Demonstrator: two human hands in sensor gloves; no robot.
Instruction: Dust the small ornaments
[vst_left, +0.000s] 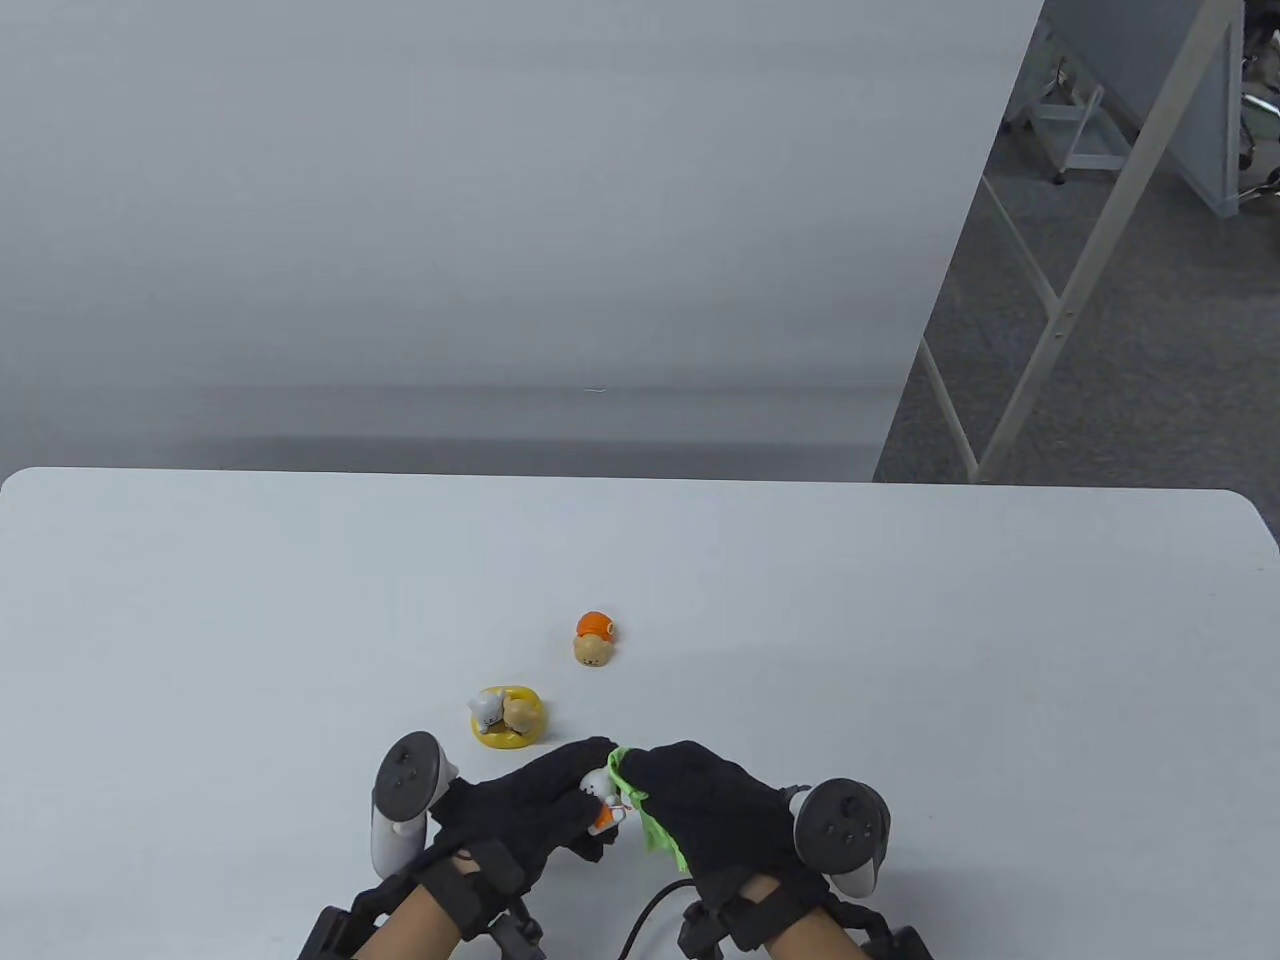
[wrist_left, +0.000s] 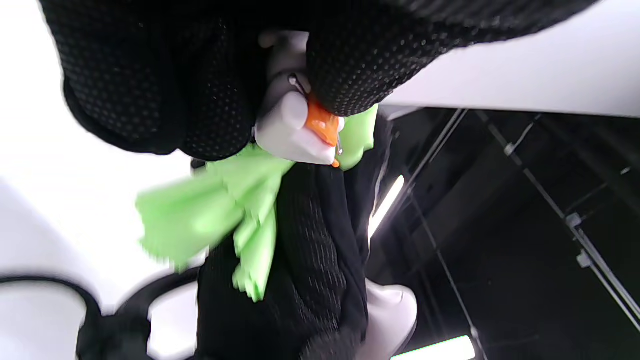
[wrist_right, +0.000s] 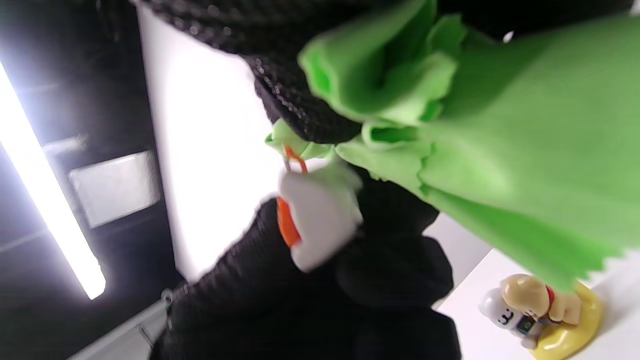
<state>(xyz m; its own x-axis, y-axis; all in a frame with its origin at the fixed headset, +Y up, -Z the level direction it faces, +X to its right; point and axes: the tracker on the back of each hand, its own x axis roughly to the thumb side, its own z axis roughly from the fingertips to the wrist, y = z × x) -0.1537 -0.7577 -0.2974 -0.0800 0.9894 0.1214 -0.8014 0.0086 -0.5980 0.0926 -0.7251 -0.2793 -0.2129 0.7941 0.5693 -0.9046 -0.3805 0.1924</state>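
Note:
My left hand (vst_left: 545, 805) grips a small white and orange ornament (vst_left: 602, 800) just above the table near the front edge. It also shows in the left wrist view (wrist_left: 292, 127) and the right wrist view (wrist_right: 320, 220). My right hand (vst_left: 700, 800) holds a green cloth (vst_left: 650, 815) and presses it against the ornament. The cloth hangs bunched in the left wrist view (wrist_left: 220, 210) and fills the right wrist view (wrist_right: 500, 140). A yellow-based ornament with two small animals (vst_left: 507, 715) stands beyond my left hand. An orange and tan ornament (vst_left: 594, 638) lies further back.
The white table (vst_left: 900, 650) stretches wide on both sides. A grey wall panel (vst_left: 500, 200) stands behind its far edge. A metal frame (vst_left: 1080, 260) stands on the floor at the back right. A cable (vst_left: 650, 915) runs by my right wrist.

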